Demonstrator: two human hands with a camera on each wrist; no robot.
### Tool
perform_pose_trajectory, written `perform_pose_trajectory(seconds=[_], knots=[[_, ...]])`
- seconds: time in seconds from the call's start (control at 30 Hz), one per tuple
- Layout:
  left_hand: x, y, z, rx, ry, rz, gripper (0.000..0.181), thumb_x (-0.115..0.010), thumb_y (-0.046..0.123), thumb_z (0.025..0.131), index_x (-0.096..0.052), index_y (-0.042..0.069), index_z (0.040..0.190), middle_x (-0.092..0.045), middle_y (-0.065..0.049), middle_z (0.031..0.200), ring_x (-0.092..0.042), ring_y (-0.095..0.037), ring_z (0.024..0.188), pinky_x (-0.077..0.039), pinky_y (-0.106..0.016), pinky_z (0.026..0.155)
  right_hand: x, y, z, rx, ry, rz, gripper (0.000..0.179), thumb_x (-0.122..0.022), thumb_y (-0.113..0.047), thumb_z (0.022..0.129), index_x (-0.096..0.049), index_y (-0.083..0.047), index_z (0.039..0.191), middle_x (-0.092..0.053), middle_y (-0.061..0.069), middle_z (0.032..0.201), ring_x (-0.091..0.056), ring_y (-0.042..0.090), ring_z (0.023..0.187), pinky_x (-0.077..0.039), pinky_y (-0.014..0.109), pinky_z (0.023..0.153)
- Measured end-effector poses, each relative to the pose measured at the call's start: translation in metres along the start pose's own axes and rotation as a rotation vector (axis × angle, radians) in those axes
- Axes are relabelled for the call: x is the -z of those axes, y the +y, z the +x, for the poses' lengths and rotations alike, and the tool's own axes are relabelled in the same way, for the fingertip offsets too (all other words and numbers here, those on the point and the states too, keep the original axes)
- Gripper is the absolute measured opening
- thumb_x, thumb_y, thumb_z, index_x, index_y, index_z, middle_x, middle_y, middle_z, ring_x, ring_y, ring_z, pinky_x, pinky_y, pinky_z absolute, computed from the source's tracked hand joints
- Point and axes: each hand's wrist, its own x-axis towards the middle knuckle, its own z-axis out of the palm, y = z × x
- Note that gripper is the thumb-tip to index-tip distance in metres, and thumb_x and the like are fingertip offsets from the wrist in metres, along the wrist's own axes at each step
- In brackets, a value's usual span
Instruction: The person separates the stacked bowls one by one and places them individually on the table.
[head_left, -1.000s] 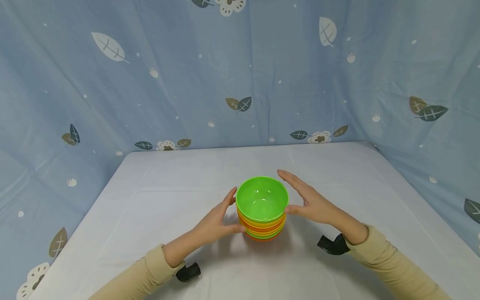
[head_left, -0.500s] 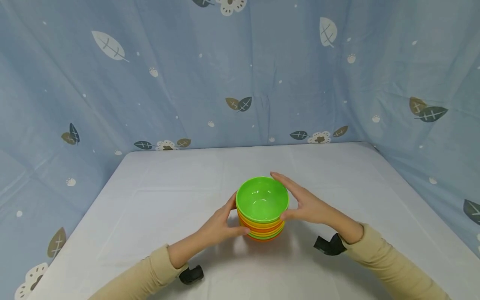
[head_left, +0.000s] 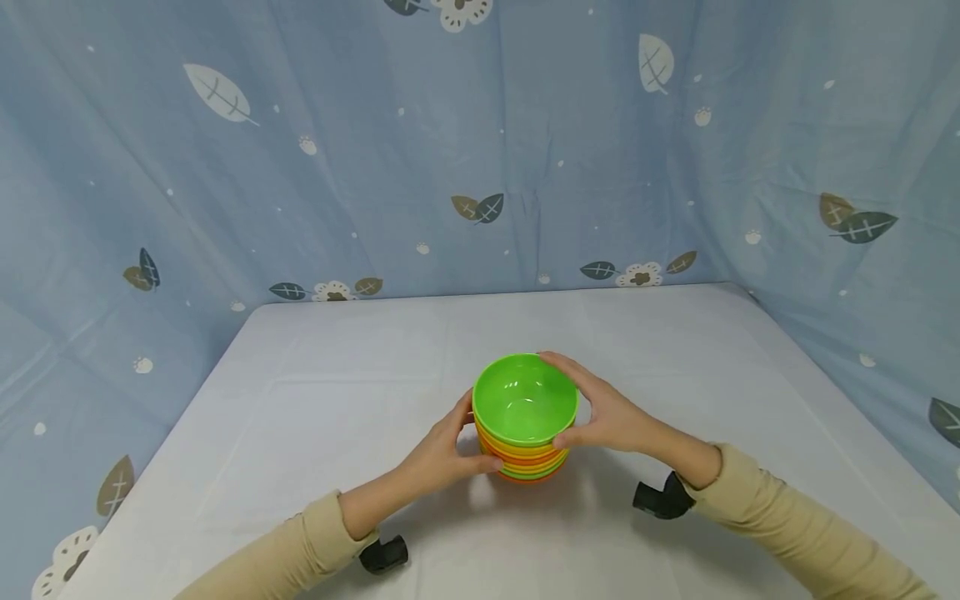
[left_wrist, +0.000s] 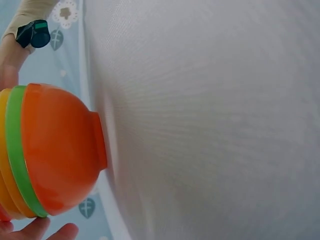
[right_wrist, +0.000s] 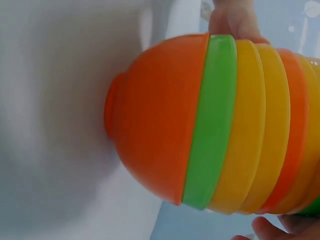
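Observation:
In the head view, a nested stack of bowls (head_left: 525, 457) stands upright on the white-covered table, with a green bowl (head_left: 523, 398) on top. Below it come yellow, orange and green rims, down to an orange bottom bowl (right_wrist: 155, 120), whose foot is close over the cloth in the right wrist view. My left hand (head_left: 442, 450) grips the stack from the left, thumb across the lower front rims and fingers behind the side. From the right my right hand (head_left: 603, 412) holds the upper part, thumb at the near rim and fingers along the far rim.
The white cloth (head_left: 360, 350) covers the table around the stack. Blue patterned fabric (head_left: 480, 150) hangs behind and at both sides. Black wrist cameras (head_left: 384, 554) sit under both sleeves.
My right hand has moved left and in onto the stack's upper rims. My left hand has moved slightly right, its thumb further across the front. The bowls stand in almost the same place.

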Motion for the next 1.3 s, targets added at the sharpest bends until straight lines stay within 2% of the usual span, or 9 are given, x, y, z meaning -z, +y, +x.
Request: perform_pose_trajectory(seconds=[0.23, 0.43, 0.6, 0.87, 1.1, 1.3], knots=[[-0.001, 0.001, 0.001, -0.003, -0.008, -0.018, 0.095, -0.075, 0.034, 0.075, -0.014, 0.023, 0.147, -0.039, -0.001, 0.141, -0.044, -0.026, 0.123, -0.032, -0.057, 0.099, -0.002, 0.002, -0.003, -0.001, 0.052, 0.014, 0.103, -0.074, -0.055, 0.066, -0.026, -0.008, 0.144, -0.027, 0.017, 0.147, -0.026, 0.042, 0.132, -0.028, 0.066, 0.097], [0.0, 0.001, 0.001, 0.006, -0.009, -0.02, 0.095, -0.075, 0.032, 0.075, -0.014, 0.023, 0.147, -0.042, -0.001, 0.138, -0.043, -0.025, 0.124, -0.031, -0.057, 0.101, 0.002, -0.001, -0.001, 0.028, 0.069, 0.03, 0.104, -0.073, -0.055, 0.066, -0.025, -0.006, 0.144, -0.026, 0.017, 0.148, -0.023, 0.041, 0.133, -0.024, 0.065, 0.1], [0.001, 0.001, 0.001, -0.001, -0.008, -0.008, 0.094, -0.074, 0.033, 0.076, -0.015, 0.021, 0.147, -0.038, -0.004, 0.142, -0.043, -0.028, 0.124, -0.032, -0.057, 0.1, 0.007, -0.003, 0.0, 0.033, 0.077, 0.048, 0.104, -0.075, -0.053, 0.066, -0.025, -0.005, 0.144, -0.026, 0.017, 0.147, -0.022, 0.04, 0.134, -0.021, 0.065, 0.101], [0.001, -0.002, 0.001, 0.009, -0.004, 0.0, 0.095, -0.075, 0.033, 0.074, -0.015, 0.024, 0.147, -0.038, -0.001, 0.141, -0.044, -0.025, 0.123, -0.032, -0.055, 0.101, 0.012, -0.005, -0.001, 0.008, 0.085, 0.054, 0.1, -0.08, -0.037, 0.067, -0.025, -0.006, 0.144, -0.025, 0.017, 0.148, -0.021, 0.04, 0.135, -0.02, 0.064, 0.102], [0.001, -0.002, 0.001, 0.003, -0.001, 0.0, 0.093, -0.076, 0.031, 0.074, -0.016, 0.028, 0.147, -0.039, 0.0, 0.141, -0.044, -0.024, 0.122, -0.032, -0.055, 0.101, 0.021, -0.011, 0.0, 0.0, 0.101, 0.047, 0.098, -0.08, -0.032, 0.068, -0.024, -0.005, 0.144, -0.025, 0.018, 0.148, -0.018, 0.041, 0.135, -0.018, 0.065, 0.102], [0.002, -0.002, 0.0, 0.001, -0.006, -0.009, 0.091, -0.075, 0.032, 0.075, -0.019, 0.027, 0.146, -0.041, 0.001, 0.14, -0.044, -0.023, 0.122, -0.032, -0.055, 0.101, 0.029, -0.013, 0.0, -0.034, 0.125, 0.027, 0.094, -0.08, -0.02, 0.069, -0.025, -0.003, 0.144, -0.025, 0.02, 0.147, -0.017, 0.041, 0.135, -0.017, 0.066, 0.102]])
